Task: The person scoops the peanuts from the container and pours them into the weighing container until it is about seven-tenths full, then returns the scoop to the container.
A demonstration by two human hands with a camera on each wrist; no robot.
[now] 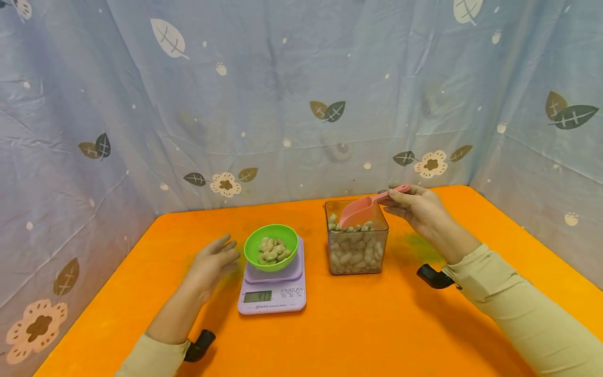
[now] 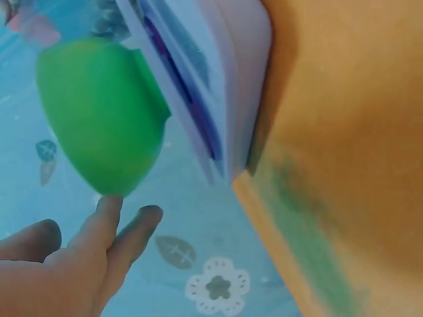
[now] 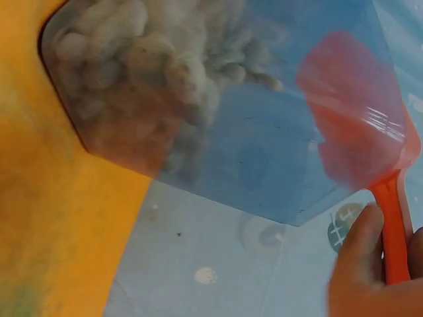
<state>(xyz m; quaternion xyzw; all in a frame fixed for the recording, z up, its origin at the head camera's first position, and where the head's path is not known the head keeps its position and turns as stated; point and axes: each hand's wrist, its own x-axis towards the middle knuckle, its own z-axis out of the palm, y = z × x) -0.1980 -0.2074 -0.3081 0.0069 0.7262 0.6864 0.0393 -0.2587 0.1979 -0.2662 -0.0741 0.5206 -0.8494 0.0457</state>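
My right hand [image 1: 416, 207] grips the handle of a pink scoop [image 1: 359, 210], whose bowl dips inside the top of a clear square container [image 1: 356, 251]. Peanuts in their shells [image 3: 142, 72] fill the container's lower part. On the left, a green bowl [image 1: 252, 251] holding several peanuts [image 1: 273, 251] stands on a lilac kitchen scale [image 1: 278, 296] with a lit display. Just left of the bowl is my left hand [image 1: 214, 264], its fingers extended and holding nothing. The left wrist view puts the fingertips [image 2: 111, 206] close to the bowl's rim; whether they touch cannot be told.
An orange tabletop [image 1: 320, 330] carries the scale and container, which stand apart with a gap between them. A blue patterned curtain [image 1: 282, 68] encloses the back and both sides. Black wrist-camera mounts [image 1: 200, 345] stick out below both wrists.
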